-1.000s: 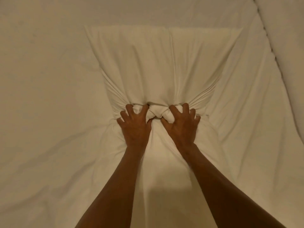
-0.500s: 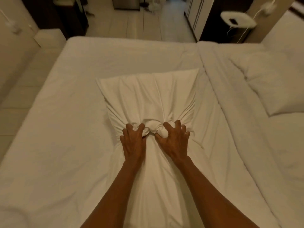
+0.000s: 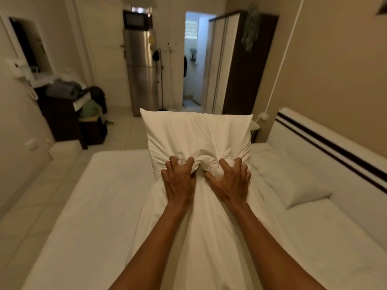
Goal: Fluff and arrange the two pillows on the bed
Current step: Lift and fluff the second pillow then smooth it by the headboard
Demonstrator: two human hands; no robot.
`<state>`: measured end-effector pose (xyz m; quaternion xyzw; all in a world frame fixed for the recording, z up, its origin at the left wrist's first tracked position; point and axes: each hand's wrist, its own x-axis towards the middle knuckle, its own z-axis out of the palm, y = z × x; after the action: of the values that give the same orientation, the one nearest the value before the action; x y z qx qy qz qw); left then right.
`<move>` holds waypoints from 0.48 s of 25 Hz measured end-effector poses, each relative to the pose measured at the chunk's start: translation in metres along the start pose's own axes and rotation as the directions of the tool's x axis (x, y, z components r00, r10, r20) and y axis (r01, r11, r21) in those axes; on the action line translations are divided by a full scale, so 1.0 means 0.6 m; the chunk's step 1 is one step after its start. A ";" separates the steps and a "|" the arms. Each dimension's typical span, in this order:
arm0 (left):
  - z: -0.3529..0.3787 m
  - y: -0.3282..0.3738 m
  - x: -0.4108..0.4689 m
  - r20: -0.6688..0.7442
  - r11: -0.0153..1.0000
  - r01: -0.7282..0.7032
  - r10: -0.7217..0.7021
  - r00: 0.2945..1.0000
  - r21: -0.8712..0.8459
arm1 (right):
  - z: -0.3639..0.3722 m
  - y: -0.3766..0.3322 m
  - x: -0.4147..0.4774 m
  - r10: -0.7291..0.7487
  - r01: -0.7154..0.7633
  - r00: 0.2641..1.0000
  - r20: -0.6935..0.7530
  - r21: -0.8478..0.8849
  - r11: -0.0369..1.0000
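A white pillow (image 3: 196, 132) is held up in front of me, its far end raised above the bed (image 3: 83, 216). My left hand (image 3: 180, 183) and my right hand (image 3: 230, 183) clutch bunched fabric across its middle, side by side. The loose pillowcase hangs down towards me between my forearms. A second white pillow (image 3: 293, 183) lies flat on the bed at the right, close to the headboard (image 3: 326, 147).
The headboard, white with dark stripes, runs along the right wall. Beyond the bed are a tiled floor, a steel fridge (image 3: 142, 70), a dark wardrobe (image 3: 243, 65), an open doorway (image 3: 194, 57) and a dark cabinet with bags (image 3: 69, 109) at the left.
The pillow has risen off the mattress with both hands still gripping its middle. The view has tilted up from the bed to the room.
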<state>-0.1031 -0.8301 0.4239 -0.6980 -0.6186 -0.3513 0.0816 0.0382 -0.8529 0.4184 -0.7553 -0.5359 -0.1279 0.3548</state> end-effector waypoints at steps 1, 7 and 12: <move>-0.025 0.023 0.018 -0.026 1.000 -0.016 0.016 1.000 -0.019 | -0.034 -0.004 0.021 0.001 -0.002 0.999 -0.040 -0.004 1.000; -0.127 0.182 0.101 -0.167 0.979 -0.142 0.117 0.979 -0.149 | -0.205 0.034 0.136 -0.020 0.018 0.965 -0.260 -0.013 1.000; -0.138 0.344 0.105 -0.223 0.960 -0.214 0.172 0.959 -0.180 | -0.319 0.148 0.185 0.000 -0.010 0.938 -0.346 -0.027 1.000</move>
<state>0.0540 -0.8702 0.5884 -0.7199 -0.4965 -0.4728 0.1077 0.1977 -0.9175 0.5834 -0.7273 -0.4615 -0.2655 0.4331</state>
